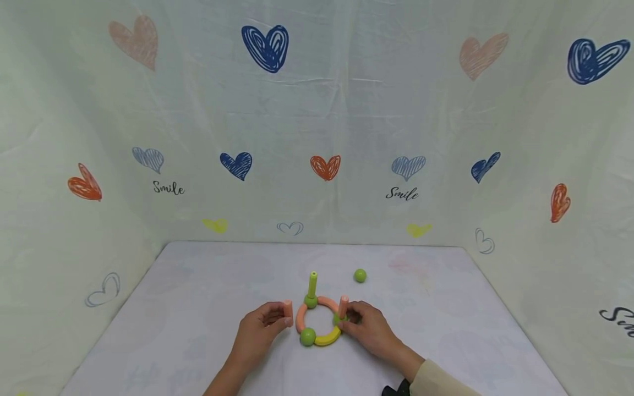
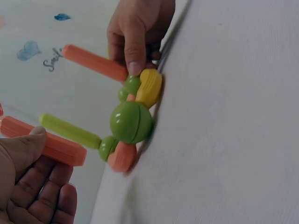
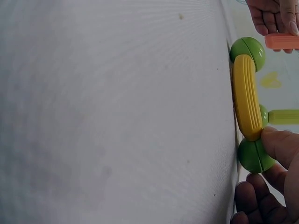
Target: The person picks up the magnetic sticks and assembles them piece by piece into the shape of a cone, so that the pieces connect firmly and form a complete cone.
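Note:
A ring of curved pieces lies on the table, two orange [image 1: 301, 318] and one yellow [image 1: 328, 338], joined by green balls. From the back ball [image 1: 310, 301] rises a light green rod [image 1: 312, 286]; an orange rod [image 1: 344, 306] stands on the right ball [image 3: 252, 156]. Nothing stands on the front ball [image 1: 307, 336]. My right hand [image 1: 373, 333] pinches the right ball, thumb at the end of the yellow piece. Left of the ring, my left hand [image 1: 260, 333] holds another orange rod [image 2: 60, 145] between thumb and fingers, apart from the ring.
A loose green ball [image 1: 360, 275] lies behind the ring to the right. By the right sleeve at the near edge, a black object [image 1: 396, 389] shows partly. Cloth walls [image 1: 317, 121] printed with hearts surround the white table [image 1: 198, 286].

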A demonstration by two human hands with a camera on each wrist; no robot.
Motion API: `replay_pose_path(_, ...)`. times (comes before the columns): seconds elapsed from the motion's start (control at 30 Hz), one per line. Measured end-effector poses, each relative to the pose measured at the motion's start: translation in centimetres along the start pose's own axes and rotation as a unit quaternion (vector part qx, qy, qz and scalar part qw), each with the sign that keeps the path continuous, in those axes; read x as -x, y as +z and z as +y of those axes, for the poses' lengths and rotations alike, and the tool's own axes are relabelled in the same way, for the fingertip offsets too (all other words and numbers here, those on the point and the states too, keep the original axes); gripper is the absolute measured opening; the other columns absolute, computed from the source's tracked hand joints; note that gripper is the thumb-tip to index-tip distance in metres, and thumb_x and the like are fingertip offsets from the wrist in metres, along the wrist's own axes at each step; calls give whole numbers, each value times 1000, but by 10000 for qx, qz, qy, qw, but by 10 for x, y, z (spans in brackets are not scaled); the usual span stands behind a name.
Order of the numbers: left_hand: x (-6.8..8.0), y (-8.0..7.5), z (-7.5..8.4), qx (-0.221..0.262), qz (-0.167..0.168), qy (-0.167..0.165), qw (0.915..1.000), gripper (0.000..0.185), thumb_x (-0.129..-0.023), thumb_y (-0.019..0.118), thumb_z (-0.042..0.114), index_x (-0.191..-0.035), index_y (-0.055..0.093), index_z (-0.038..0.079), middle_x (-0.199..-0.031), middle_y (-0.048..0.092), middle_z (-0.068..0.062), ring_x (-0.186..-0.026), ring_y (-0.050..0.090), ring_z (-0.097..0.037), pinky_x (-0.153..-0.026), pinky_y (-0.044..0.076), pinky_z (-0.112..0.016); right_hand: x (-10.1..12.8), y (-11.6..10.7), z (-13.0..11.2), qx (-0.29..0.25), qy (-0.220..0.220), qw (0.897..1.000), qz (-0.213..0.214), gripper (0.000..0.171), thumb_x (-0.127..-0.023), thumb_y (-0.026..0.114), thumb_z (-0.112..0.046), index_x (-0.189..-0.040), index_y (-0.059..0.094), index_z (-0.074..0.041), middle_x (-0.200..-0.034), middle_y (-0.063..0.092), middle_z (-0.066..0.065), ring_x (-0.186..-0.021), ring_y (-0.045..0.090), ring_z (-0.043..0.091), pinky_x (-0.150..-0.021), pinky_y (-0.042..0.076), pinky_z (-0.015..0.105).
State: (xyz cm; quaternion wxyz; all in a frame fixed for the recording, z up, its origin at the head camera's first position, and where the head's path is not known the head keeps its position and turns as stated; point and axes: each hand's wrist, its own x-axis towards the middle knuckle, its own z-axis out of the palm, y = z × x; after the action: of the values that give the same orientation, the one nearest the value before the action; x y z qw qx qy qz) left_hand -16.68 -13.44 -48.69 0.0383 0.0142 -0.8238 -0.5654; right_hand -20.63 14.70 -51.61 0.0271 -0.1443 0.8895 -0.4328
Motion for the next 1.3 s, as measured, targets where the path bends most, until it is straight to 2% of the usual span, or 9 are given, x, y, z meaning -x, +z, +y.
replay_pose_path(0.17, 4, 14, 3, 100, -331, 207, 9992, 28, -90, 84, 19, -116, 76, 11, -108, 79, -1, -104, 74, -16, -88, 58, -26, 0, 0, 2, -146, -25, 9999, -9, 33, -93, 81, -30, -120, 74, -12, -97, 66, -5, -85, 57, 6, -73, 50, 23)
replay_pose_path(0.43, 7, 27, 7, 70, -573, 442, 9974, 29, -90, 84, 21, -115, 75, 8, -106, 79, -1, -103, 74, -20, -85, 57, -25, 0, 0, 3, -115, -51, 9999, -8, 34, -93, 81, -32, -121, 74, -12, -96, 66, -5, -85, 57, 6, -72, 49, 23)
replay_pose_path(0.63, 8, 32, 2, -139, -576, 490, 9970, 30, -89, 85, 21, -116, 76, 10, -107, 78, 0, -99, 72, -19, -81, 56, -25, -1, 0, 3, -88, -64, 9999, 25, 31, -93, 81, -32, -118, 75, -14, -95, 65, -6, -84, 57, 6, -72, 49, 23)
replay_pose_path(0.9, 12, 37, -9, -1091, -583, 525, 9909, 33, -85, 89, 22, -111, 72, 12, -104, 68, 3, -95, 64, -11, -75, 52, -22, 0, 0, 3, -39, -5, 10000, 11, 32, -93, 82, -32, -117, 75, -12, -94, 65, -5, -82, 56, 6, -70, 48, 23)
replay_pose_path(1.13, 10, 35, -10, -1300, -588, 636, 9877, 30, -86, 88, 22, -108, 71, 12, -97, 63, 4, -86, 56, -7, -71, 49, -22, 5, 1, 2, 240, -51, 9996, 121, 28, -89, 85, -34, -109, 75, -17, -93, 65, -9, -84, 57, 5, -74, 49, 23)
replay_pose_path(1.3, 4, 31, -13, -1249, -495, 654, 9888, 27, -87, 87, 22, -110, 75, 13, -98, 65, 5, -86, 57, -6, -73, 51, -21, 11, -1, 0, 380, -215, 9990, 128, 29, -88, 86, -32, -110, 76, -17, -96, 66, -8, -86, 59, 6, -76, 50, 24)
